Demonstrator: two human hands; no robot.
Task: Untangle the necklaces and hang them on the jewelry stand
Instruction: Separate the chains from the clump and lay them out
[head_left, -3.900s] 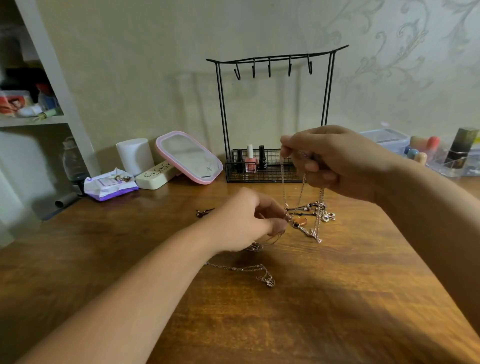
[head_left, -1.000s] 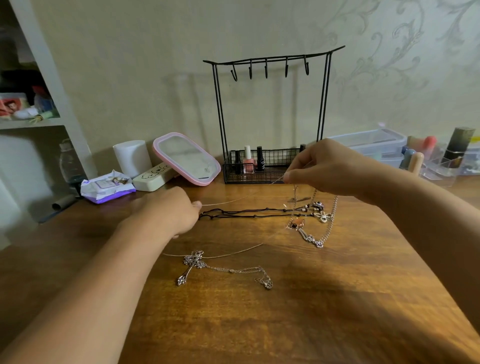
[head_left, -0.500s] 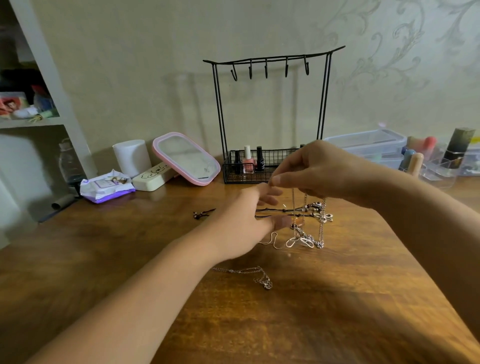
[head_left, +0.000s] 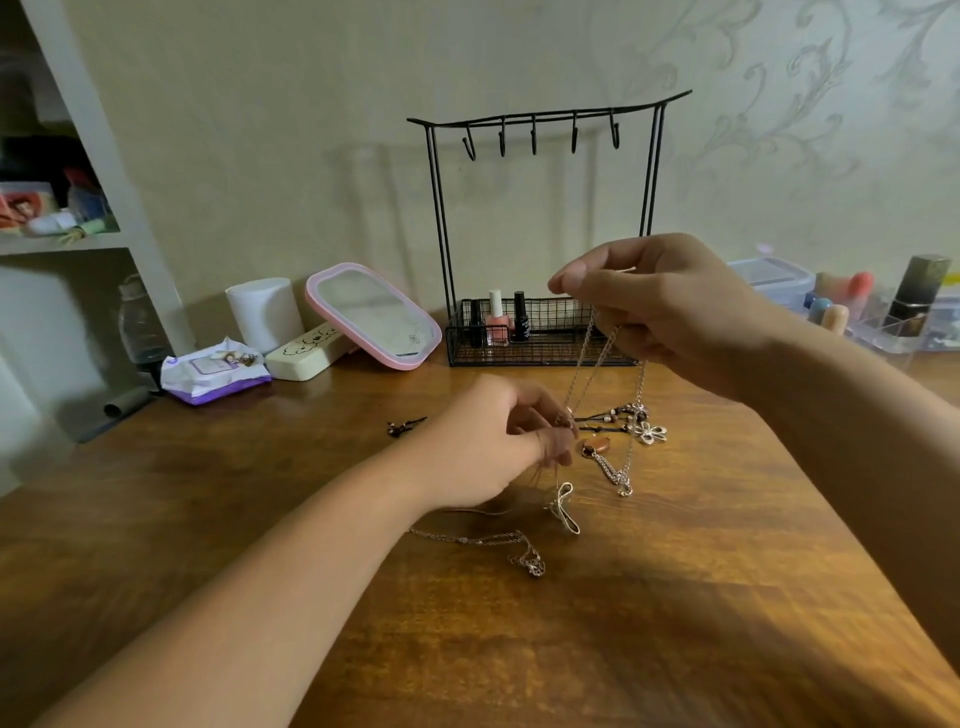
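While five hooks hang bare, both hands pinch one tangled chain.

Dim warm light; soft shadows; edges distorted.

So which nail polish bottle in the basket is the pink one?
The pink nail polish bottle with the white cap, standing in the middle. The two black bottles flank it in the jewelry stand's wire basket.
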